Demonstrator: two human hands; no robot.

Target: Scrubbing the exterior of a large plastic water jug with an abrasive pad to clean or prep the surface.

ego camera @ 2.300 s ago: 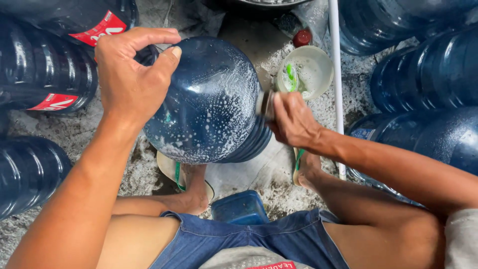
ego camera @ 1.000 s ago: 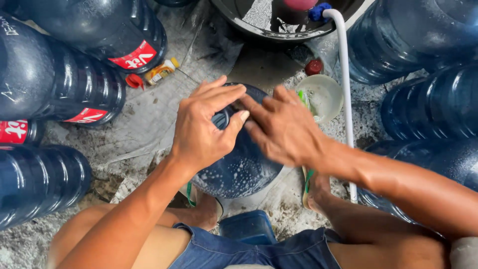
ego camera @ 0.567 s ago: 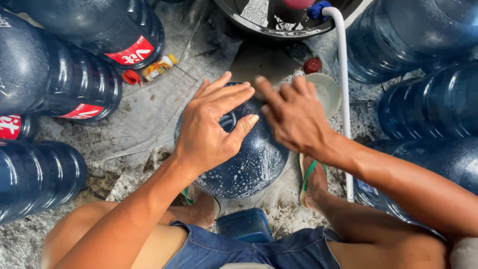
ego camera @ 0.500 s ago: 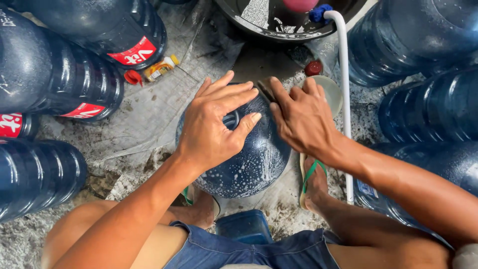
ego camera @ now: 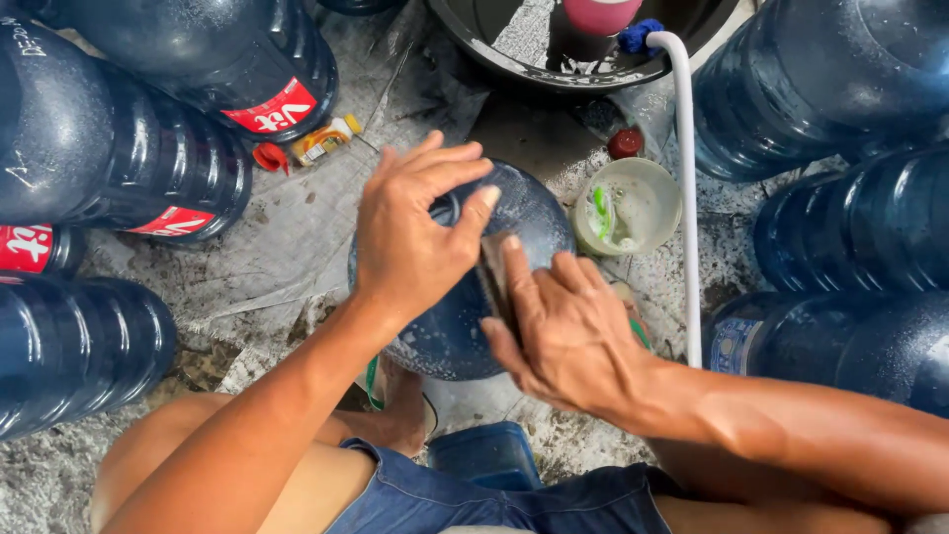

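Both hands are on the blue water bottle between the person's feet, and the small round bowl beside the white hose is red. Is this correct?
Not quite. The head view shows the left hand and the right hand on the blue water bottle between the feet, but the small round bowl beside the white hose is pale cream-green, not red. Only the little cap nearby is red.

Red-white labels (ego camera: 272, 109) on left jugs (ego camera: 119, 168) — small yellow packet (ego camera: 324, 138), perhaps.
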